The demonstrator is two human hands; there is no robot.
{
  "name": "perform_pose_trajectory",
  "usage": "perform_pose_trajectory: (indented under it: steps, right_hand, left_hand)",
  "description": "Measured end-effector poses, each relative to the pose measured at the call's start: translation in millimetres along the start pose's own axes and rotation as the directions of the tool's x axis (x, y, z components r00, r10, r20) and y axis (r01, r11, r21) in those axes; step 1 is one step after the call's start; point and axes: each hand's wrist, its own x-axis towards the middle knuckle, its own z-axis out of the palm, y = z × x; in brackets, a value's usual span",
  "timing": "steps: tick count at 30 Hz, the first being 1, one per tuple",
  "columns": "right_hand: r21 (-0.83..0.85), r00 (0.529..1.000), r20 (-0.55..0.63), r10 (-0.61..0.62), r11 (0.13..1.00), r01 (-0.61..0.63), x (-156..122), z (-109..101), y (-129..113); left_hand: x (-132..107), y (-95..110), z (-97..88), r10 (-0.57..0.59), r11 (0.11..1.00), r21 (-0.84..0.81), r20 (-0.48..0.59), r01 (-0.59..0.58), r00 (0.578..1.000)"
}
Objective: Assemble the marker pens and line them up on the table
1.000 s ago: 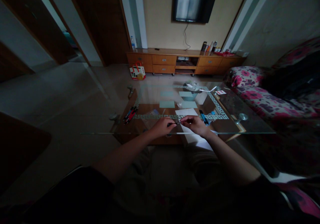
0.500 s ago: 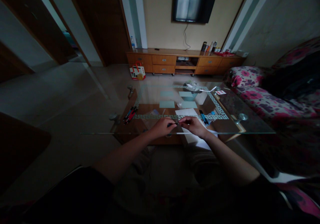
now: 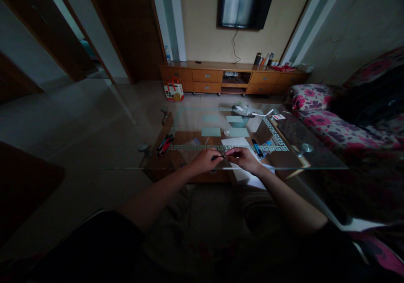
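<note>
Over the near edge of a glass coffee table (image 3: 315,161), my left hand (image 3: 204,160) and my right hand (image 3: 243,158) meet with fingers pinched. Between them they grip a thin dark pen (image 3: 219,157), one end in each hand. A white sheet of paper (image 3: 235,142) lies on the glass just beyond my right hand. A blue and black pen (image 3: 257,147) rests to the right of the sheet. A bundle of red, blue and black pens (image 3: 164,144) lies on the left part of the table.
Pale green cards (image 3: 211,131) and a small basket (image 3: 239,120) with clutter sit further back on the table. A floral sofa (image 3: 318,119) stands at the right. A wooden TV cabinet (image 3: 233,78) lines the far wall, with a gift bag (image 3: 174,91) on the floor.
My right hand has crept slightly left towards my left hand along the pen. Everything else is unchanged.
</note>
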Motion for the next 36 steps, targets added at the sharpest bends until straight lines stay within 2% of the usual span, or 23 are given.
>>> perform_pose_trajectory:
  steps: [17,24,31,36]
  right_hand:
    - [-0.042,0.999,0.026,0.023,0.999,-0.022,1,0,6]
    - [-0.099,0.993,0.091,0.071,0.993,-0.062,0,1,3]
    - [-0.002,0.984,0.107,0.145,0.989,-0.145,-3,8,-14]
    - [0.024,0.974,0.124,0.192,0.980,-0.196,-4,10,-14]
  left_hand:
    - [-1,1,0.1,0.012,1.000,-0.014,0.008,-0.012,1.000]
    - [-1,4,-1.7,0.014,0.999,-0.031,0.031,-0.013,0.999]
    - [-1,4,-0.4,0.026,0.999,-0.037,0.027,-0.025,0.999]
    - [-1,5,-1.3,0.028,0.998,-0.052,0.042,-0.026,0.999]
